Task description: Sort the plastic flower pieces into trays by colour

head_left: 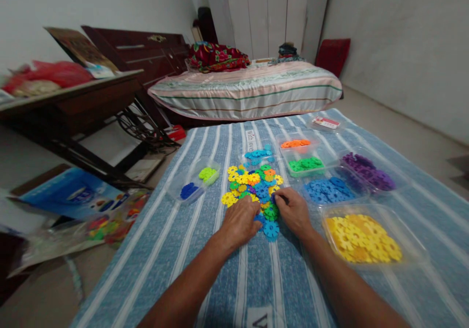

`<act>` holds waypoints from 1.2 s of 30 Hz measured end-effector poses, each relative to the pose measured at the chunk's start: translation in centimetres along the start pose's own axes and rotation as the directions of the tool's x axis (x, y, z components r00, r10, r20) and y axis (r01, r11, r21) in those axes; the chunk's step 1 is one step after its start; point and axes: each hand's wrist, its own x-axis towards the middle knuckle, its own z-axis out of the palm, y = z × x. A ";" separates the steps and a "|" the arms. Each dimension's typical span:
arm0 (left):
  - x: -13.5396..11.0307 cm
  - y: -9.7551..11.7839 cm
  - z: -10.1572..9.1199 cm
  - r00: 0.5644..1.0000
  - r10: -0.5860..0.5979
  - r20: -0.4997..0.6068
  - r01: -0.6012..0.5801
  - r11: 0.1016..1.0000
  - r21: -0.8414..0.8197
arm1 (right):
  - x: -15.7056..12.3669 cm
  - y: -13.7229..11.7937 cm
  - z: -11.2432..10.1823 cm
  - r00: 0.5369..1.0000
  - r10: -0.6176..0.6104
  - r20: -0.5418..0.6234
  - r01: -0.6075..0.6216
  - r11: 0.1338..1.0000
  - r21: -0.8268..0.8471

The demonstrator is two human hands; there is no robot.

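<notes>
Dark blue, and probably plastic, the small piece (273,199) is pinched between thumb and forefinger of the right hand (296,213), at the right edge of the pile. The left hand (239,223) lies palm down over the pile's near left side, fingers curled; whether it grips anything I cannot tell.

Between the hands and beyond them spreads the pile of notched discs (262,190). These should be light, thin and stiff, slightly slick, hardly fragile; the toothed rim is the place to take hold. Round, they have no long axis; most lie roughly flat, faces up. Fingers hide which way the pinched one faces. The pile runs longest away from the person.

Farther out on the striped worktop (146,269) stand a yellow discs' tray (410,240), right, and a two-colour tray (190,174), left.
</notes>
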 end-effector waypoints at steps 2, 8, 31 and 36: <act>0.1 -0.4 0.1 1.000 -0.001 0.011 0.002 0.991 -0.131 | 0.0 0.0 0.0 1.000 0.001 -0.007 -0.001 1.000 -0.005; 1.0 -1.6 -0.3 0.999 0.017 0.039 0.007 0.838 -0.545 | 0.1 0.1 0.0 1.000 -0.003 -0.001 0.003 1.000 -0.014; 0.2 -0.8 0.4 0.985 -0.163 -0.055 0.164 0.986 0.013 | 0.0 -0.1 0.0 1.000 -0.010 -0.001 0.010 1.000 -0.017; -0.2 -0.7 1.4 0.980 -0.198 -0.035 0.199 0.978 0.058 | 0.0 -0.1 -0.1 1.000 -0.006 -0.005 0.006 1.000 -0.012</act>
